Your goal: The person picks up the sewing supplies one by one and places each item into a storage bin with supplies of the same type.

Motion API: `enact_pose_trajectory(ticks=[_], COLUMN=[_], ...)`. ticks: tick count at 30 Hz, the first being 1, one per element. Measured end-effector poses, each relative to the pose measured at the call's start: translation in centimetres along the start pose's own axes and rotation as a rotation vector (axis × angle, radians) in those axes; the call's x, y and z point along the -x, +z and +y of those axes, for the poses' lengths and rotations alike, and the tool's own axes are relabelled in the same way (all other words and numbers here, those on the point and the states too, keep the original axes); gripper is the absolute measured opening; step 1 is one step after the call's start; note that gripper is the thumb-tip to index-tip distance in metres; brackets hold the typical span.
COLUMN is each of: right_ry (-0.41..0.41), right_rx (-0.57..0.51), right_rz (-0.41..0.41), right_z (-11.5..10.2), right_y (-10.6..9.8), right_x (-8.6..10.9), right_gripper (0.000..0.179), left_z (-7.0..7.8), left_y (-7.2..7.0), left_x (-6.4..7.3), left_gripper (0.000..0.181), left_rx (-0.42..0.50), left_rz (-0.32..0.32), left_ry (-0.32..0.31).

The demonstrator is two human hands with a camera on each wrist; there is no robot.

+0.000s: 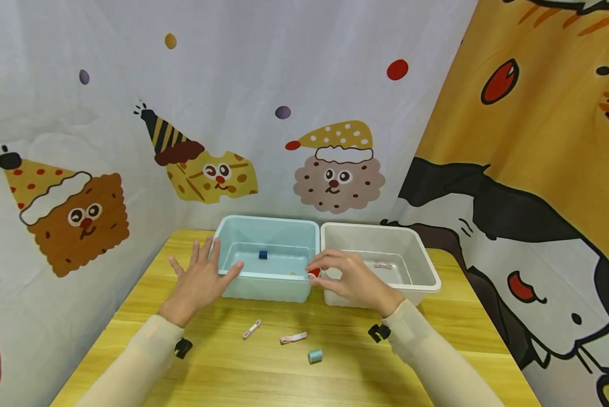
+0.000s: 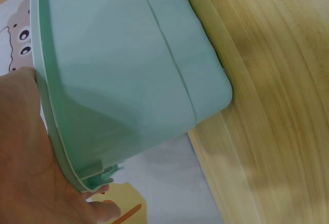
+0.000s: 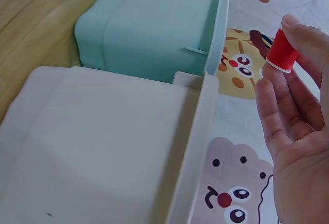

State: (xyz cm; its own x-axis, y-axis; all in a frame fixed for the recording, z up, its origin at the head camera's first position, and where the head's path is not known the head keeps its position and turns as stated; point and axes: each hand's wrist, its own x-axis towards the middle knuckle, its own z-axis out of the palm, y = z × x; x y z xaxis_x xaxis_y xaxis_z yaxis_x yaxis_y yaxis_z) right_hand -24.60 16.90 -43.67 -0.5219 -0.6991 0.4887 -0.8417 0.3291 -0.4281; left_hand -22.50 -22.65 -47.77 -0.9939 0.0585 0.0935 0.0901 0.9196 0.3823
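Between thumb and fingertips, my right hand (image 1: 357,280) pinches a small red thread spool (image 3: 282,50) with a white end. In the head view it is above the neighbouring rims of the light blue bin (image 1: 269,287) and the white bin (image 1: 429,281). My left hand (image 1: 198,280) rests at the blue bin's front left corner, fingers spread and straight along the rim. Inside the blue bin lie a dark blue spool (image 1: 262,255) and a tiny yellowish piece (image 1: 292,273). A folded white strip with pinkish marks (image 1: 383,265) lies in the white bin.
In front of the bins, on the wooden table (image 1: 208,373), are two folded pinkish-white strips, one slanted (image 1: 252,329) and another flatter (image 1: 293,338). A light blue thread spool (image 1: 315,355) lies nearer me. Behind the bins hangs a cartoon-printed curtain (image 1: 264,68).
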Motion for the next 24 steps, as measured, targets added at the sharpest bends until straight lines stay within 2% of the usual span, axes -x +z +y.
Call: enact_pose_trajectory(ticks=[16, 24], right_ry=[-0.057, -0.021], right_rx=[0.019, 0.05], right_rz=[0.021, 0.012], right_z=[1.4, 1.8], right_y=[-0.3, -0.4], right_x=[-3.2, -5.4], right_gripper=[0.024, 0.022], left_z=[-0.3, -0.3], left_y=[0.3, 0.3], left_x=[-0.1, -0.1], left_gripper=[0.113, 0.113], left_rx=[0.005, 0.011], left_rz=[0.003, 0.001], left_ry=[-0.003, -0.002])
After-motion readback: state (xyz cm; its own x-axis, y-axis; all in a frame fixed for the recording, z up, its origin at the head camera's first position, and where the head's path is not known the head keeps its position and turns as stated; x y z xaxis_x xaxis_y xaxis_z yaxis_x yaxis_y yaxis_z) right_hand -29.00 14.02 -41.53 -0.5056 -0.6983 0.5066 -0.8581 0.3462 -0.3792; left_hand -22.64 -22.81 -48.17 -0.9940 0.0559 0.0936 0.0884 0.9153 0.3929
